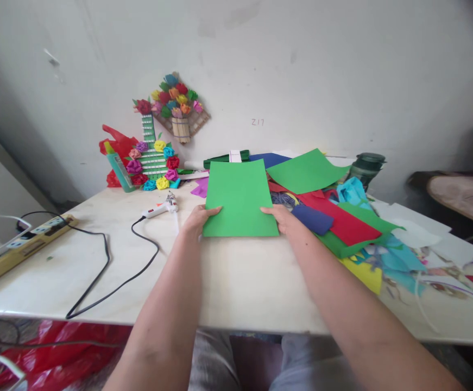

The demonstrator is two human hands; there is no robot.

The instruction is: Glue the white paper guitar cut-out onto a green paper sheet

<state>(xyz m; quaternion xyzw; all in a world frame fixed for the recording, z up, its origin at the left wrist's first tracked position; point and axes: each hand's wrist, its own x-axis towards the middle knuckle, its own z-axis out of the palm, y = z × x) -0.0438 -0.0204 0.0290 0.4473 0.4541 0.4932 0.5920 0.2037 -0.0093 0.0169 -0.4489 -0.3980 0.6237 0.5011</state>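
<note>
White table [240, 282], wide, pale. Green sheet [240, 198] upright at table middle, held at 2 lower side edges. Left hand [197, 220] pinching left edge, thumb in front. Right hand [283, 217] pinching right edge. Paper pile [342, 222] just right. Glue gun [161, 208] left, apart.

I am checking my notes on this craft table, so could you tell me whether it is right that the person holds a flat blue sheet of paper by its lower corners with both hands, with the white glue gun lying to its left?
Not quite: the head view shows the flat sheet of paper is green, not blue. The left hand and right hand do hold its lower corners, and the white glue gun lies to its left.
</note>
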